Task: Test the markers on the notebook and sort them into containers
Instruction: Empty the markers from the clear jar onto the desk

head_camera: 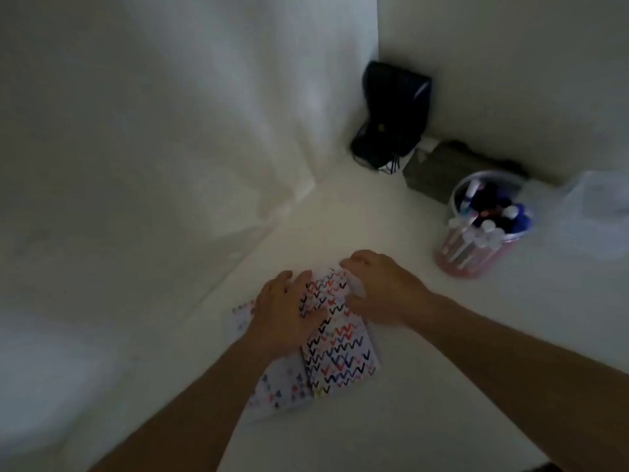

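The notebook (335, 345) lies open near the front left edge of the tabletop (442, 369), its right page crowded with rows of small check marks in black, blue and red, and its left page showing fainter coloured marks. The left hand (284, 311) rests flat on the left page, fingers fairly straight and reaching onto the fold, holding nothing. The right hand (374, 291) sits at the top of the marked page with fingers curled at its far corner, seemingly pinching the paper, perhaps to turn it, though blur leaves the grip unsure. Neither hand holds a marker. Farther right, a clear cup (483, 229) stands packed with markers (490, 219), caps up. Beyond it, toward the back right edge, a pale clear container (599, 206) is too blurred to tell its contents. A dark bag (391, 114) leans in the far corner. Judging by the full page, many markers look tested; how many remain cannot be told.
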Demonstrator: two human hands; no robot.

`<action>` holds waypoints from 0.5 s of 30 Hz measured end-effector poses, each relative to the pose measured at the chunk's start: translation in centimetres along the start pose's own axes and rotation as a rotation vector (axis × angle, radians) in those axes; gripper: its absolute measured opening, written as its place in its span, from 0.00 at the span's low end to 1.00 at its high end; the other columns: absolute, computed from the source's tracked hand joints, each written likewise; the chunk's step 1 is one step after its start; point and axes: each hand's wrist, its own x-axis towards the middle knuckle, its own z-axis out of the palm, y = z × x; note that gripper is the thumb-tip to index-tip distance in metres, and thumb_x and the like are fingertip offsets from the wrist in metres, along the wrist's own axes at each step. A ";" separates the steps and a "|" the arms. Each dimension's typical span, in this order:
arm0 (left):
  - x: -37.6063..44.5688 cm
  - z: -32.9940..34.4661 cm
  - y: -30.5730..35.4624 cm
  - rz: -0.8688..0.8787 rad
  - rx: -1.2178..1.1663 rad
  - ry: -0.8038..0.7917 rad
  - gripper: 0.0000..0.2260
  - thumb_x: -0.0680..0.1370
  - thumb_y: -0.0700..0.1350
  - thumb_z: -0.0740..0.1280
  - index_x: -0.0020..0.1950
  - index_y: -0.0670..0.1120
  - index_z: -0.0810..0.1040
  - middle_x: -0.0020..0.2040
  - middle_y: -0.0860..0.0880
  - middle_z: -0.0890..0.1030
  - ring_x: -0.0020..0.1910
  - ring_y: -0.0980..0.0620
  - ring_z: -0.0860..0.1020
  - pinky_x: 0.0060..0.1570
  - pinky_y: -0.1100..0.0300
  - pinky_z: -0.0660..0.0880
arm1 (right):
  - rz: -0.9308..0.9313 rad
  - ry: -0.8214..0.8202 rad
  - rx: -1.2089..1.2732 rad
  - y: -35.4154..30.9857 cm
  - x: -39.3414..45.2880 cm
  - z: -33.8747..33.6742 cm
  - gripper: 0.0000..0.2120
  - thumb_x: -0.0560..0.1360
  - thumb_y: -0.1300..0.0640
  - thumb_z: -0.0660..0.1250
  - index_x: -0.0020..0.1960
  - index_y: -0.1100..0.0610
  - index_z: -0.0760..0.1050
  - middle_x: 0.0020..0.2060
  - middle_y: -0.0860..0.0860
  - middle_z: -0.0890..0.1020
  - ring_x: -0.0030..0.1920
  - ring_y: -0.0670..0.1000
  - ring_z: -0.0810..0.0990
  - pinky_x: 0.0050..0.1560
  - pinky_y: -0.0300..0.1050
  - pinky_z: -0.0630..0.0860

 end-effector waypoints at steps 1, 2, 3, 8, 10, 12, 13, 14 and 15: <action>0.2 1.5 -0.2 0.010 0.023 0.067 0.39 0.75 0.75 0.54 0.82 0.60 0.53 0.82 0.48 0.56 0.80 0.42 0.55 0.78 0.42 0.54 | -0.046 0.020 -0.036 1.1 0.3 1.6 0.33 0.79 0.42 0.65 0.80 0.49 0.62 0.76 0.49 0.66 0.75 0.54 0.62 0.73 0.52 0.66; 0.6 2.6 -0.4 0.006 0.050 0.169 0.38 0.75 0.75 0.50 0.82 0.59 0.54 0.81 0.48 0.59 0.79 0.42 0.57 0.77 0.42 0.55 | -0.079 0.072 -0.095 2.1 0.6 2.8 0.32 0.78 0.41 0.65 0.79 0.50 0.64 0.75 0.49 0.68 0.74 0.54 0.62 0.73 0.53 0.67; 0.6 3.8 -0.8 -0.005 0.036 0.250 0.38 0.76 0.74 0.49 0.82 0.58 0.55 0.80 0.49 0.61 0.78 0.43 0.59 0.77 0.42 0.56 | -0.106 0.110 -0.140 2.9 0.7 4.3 0.32 0.77 0.39 0.64 0.78 0.50 0.66 0.74 0.49 0.70 0.73 0.54 0.62 0.72 0.54 0.67; 0.6 6.3 -1.1 -0.008 -0.171 0.506 0.32 0.80 0.68 0.50 0.82 0.57 0.57 0.79 0.51 0.65 0.77 0.51 0.60 0.78 0.46 0.55 | -0.254 0.328 -0.114 4.7 0.6 7.2 0.33 0.79 0.34 0.53 0.74 0.54 0.73 0.69 0.51 0.76 0.70 0.55 0.69 0.72 0.53 0.68; 0.6 6.5 -1.3 0.003 -0.230 0.555 0.30 0.81 0.68 0.49 0.80 0.58 0.63 0.77 0.52 0.68 0.75 0.53 0.63 0.77 0.48 0.58 | -0.274 0.408 -0.026 5.4 0.5 7.7 0.29 0.82 0.38 0.53 0.73 0.55 0.74 0.68 0.52 0.77 0.69 0.53 0.70 0.71 0.46 0.65; 0.6 6.9 -1.1 -0.004 -0.364 0.614 0.27 0.83 0.66 0.51 0.79 0.57 0.66 0.77 0.55 0.70 0.75 0.56 0.65 0.77 0.51 0.60 | -0.272 0.456 0.089 5.8 0.7 7.8 0.26 0.83 0.42 0.52 0.72 0.54 0.75 0.67 0.52 0.79 0.67 0.50 0.72 0.66 0.39 0.63; 0.5 7.0 -0.9 -0.009 -0.453 0.637 0.27 0.83 0.65 0.51 0.79 0.56 0.66 0.77 0.56 0.69 0.74 0.58 0.66 0.77 0.53 0.59 | -0.272 0.461 0.128 6.0 0.9 7.6 0.24 0.83 0.44 0.53 0.71 0.54 0.75 0.65 0.51 0.79 0.65 0.50 0.74 0.64 0.38 0.63; 0.2 7.1 -0.5 -0.017 -0.537 0.650 0.27 0.84 0.65 0.52 0.80 0.55 0.66 0.78 0.56 0.69 0.74 0.60 0.66 0.77 0.55 0.58 | -0.286 0.461 0.145 6.1 1.0 7.4 0.21 0.84 0.47 0.54 0.70 0.54 0.76 0.64 0.51 0.80 0.64 0.51 0.75 0.62 0.37 0.64; -0.1 7.2 -0.1 -0.027 -0.600 0.659 0.27 0.84 0.64 0.52 0.79 0.54 0.67 0.78 0.56 0.69 0.74 0.60 0.66 0.77 0.56 0.58 | -0.302 0.456 0.138 6.1 1.0 7.3 0.18 0.85 0.50 0.56 0.69 0.55 0.77 0.63 0.52 0.81 0.63 0.51 0.76 0.60 0.37 0.65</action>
